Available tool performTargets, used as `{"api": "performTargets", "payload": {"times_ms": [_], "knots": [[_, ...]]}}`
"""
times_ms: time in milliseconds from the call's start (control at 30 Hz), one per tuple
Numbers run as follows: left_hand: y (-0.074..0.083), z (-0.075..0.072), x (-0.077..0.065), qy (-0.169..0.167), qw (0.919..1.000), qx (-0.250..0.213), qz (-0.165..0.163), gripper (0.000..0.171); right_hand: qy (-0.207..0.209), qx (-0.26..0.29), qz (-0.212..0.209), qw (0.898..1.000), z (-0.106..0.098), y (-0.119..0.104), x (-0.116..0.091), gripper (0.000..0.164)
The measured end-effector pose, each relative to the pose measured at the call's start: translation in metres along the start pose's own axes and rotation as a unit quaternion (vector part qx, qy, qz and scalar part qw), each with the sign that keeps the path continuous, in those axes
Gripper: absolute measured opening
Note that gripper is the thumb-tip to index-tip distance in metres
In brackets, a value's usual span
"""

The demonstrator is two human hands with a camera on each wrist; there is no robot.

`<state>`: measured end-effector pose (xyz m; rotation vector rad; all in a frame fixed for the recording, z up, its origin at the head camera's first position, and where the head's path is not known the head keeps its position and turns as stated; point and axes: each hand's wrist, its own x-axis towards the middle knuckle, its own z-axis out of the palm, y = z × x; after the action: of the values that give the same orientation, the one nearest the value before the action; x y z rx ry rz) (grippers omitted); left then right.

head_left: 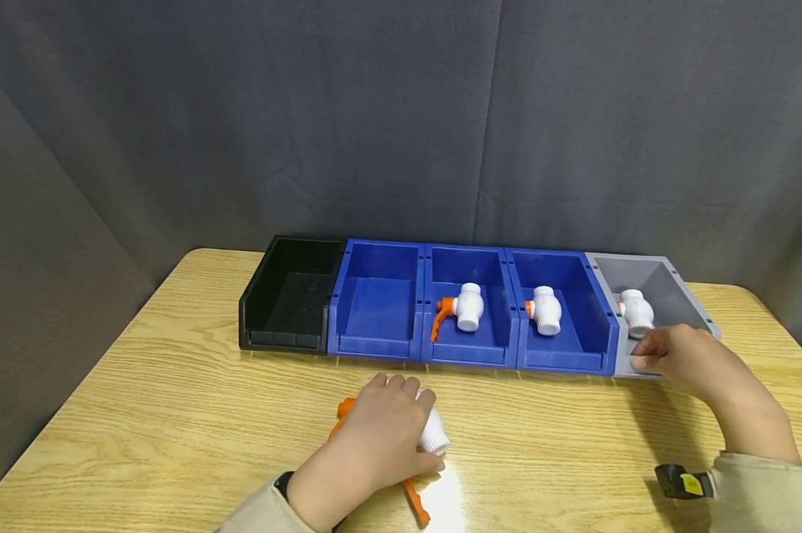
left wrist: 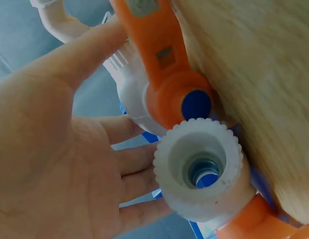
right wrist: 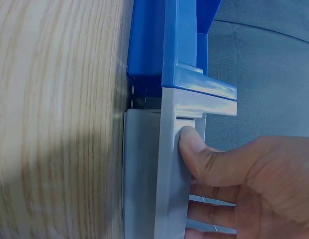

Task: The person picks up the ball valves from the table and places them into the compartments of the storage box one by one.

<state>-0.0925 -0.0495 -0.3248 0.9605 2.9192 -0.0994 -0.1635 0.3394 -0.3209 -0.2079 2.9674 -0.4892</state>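
Note:
On the table, my left hand (head_left: 381, 437) grips a white ball valve (head_left: 434, 433), thumb at one side and fingers at the other. An orange-handled valve (left wrist: 167, 84) lies along those fingers in the left wrist view, and the open ribbed end of another white valve (left wrist: 199, 169) sits close in front of it. One orange lever (head_left: 416, 503) sticks out below the palm. My right hand (head_left: 687, 363) is at the front of the grey bin (head_left: 690, 300), thumb at its lip (right wrist: 172, 164), other fingertips hidden behind. Just beyond lies a white valve (head_left: 636, 312) in that bin.
Left of the grey bin, three blue bins (head_left: 381, 346) and a black bin (head_left: 283, 340) stand joined in a row. Two of the blue ones each hold a white valve (head_left: 469, 307) with orange parts. A dark grey curtain (head_left: 401, 118) hangs behind the wooden table (head_left: 174, 414).

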Motion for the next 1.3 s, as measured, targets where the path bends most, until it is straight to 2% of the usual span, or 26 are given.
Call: {"api": "performTargets", "payload": {"times_ms": [267,567,700,833,1100,1300], "knots": [[0.002,0.002,0.002,-0.009,0.9998,0.015,-0.006,0.067,-0.002,-0.004,-0.003,1.000,0.000,0.001,0.001,0.010],[0.002,0.001,0.003,0.019,0.9993,0.031,0.010,0.058,0.005,-0.003,-0.010,1.000,0.002,0.001,0.000,0.009],[0.002,0.000,0.003,0.030,0.9993,0.017,0.017,0.058,0.003,-0.002,-0.008,1.000,0.001,0.000,0.000,0.008],[0.001,-0.001,0.002,0.043,0.9986,-0.017,0.024,0.057,0.002,-0.003,-0.006,1.000,0.001,0.000,0.000,0.008],[0.000,-0.006,0.002,0.052,0.9962,-0.046,0.053,0.060,0.000,-0.001,-0.005,1.000,0.001,0.000,0.000,0.009],[-0.004,-0.009,0.004,0.085,0.9915,-0.025,0.095,0.058,0.006,-0.005,-0.002,1.000,0.002,0.000,-0.001,0.008]]}}
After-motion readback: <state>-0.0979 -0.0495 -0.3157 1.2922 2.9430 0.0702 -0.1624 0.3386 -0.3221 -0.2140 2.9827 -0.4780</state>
